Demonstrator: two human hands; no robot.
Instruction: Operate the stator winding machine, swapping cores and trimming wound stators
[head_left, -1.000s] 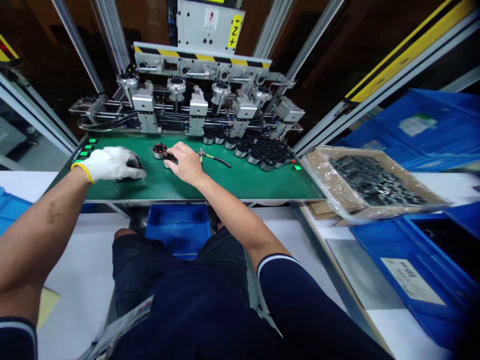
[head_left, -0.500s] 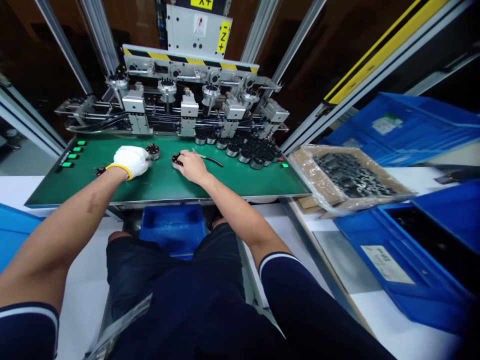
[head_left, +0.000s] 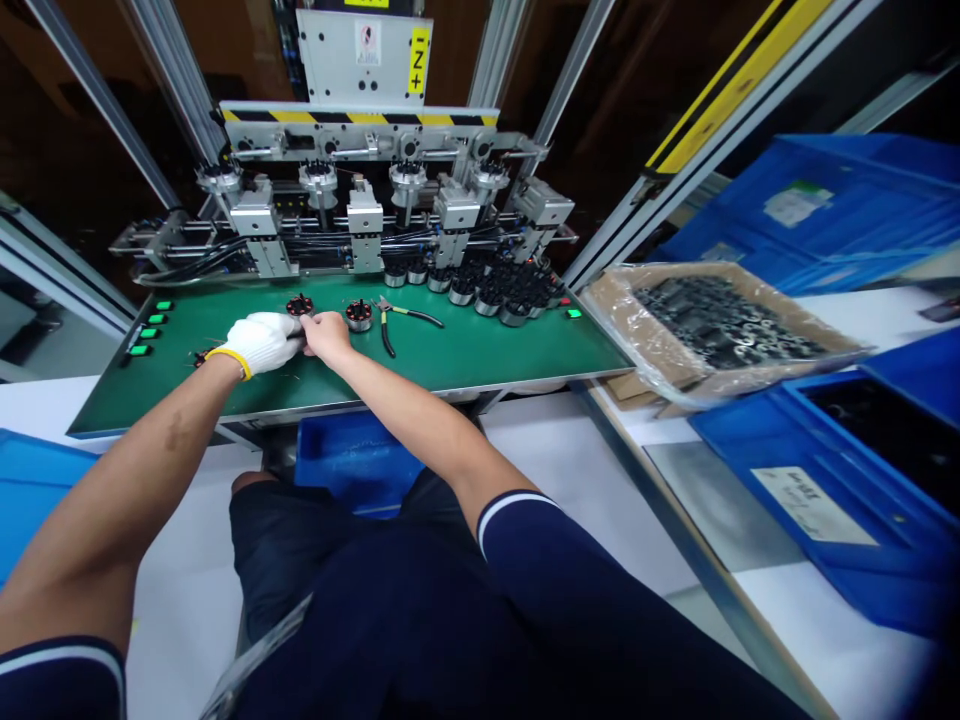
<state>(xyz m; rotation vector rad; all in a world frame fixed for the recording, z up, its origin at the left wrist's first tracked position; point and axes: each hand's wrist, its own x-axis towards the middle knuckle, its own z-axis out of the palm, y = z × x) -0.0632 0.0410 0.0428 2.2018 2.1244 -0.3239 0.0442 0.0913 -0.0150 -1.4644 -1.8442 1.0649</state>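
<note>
My left hand (head_left: pixel 259 343), in a white glove with a yellow cuff, rests curled on the green work mat (head_left: pixel 465 355). My bare right hand (head_left: pixel 324 331) meets it fingertip to fingertip, both closed around something small that I cannot make out. Just beyond the hands sits a round motor stator with red windings (head_left: pixel 300 305), and a second stator (head_left: pixel 358 316) stands to the right of my right hand. Pliers with dark handles (head_left: pixel 394 322) lie beside that second stator.
A winding machine with several silver heads (head_left: pixel 360 205) lines the back of the mat, with a cluster of dark stators (head_left: pixel 510 290) at its right. Green buttons (head_left: pixel 146 333) sit at the left. A cardboard box of black parts (head_left: pixel 712 330) and blue bins (head_left: pixel 862 440) stand right; a blue tray (head_left: pixel 352 460) is below.
My right hand left the second stator and moved left to join the gloved left hand. The pliers now lie uncovered. The camera view shifted slightly.
</note>
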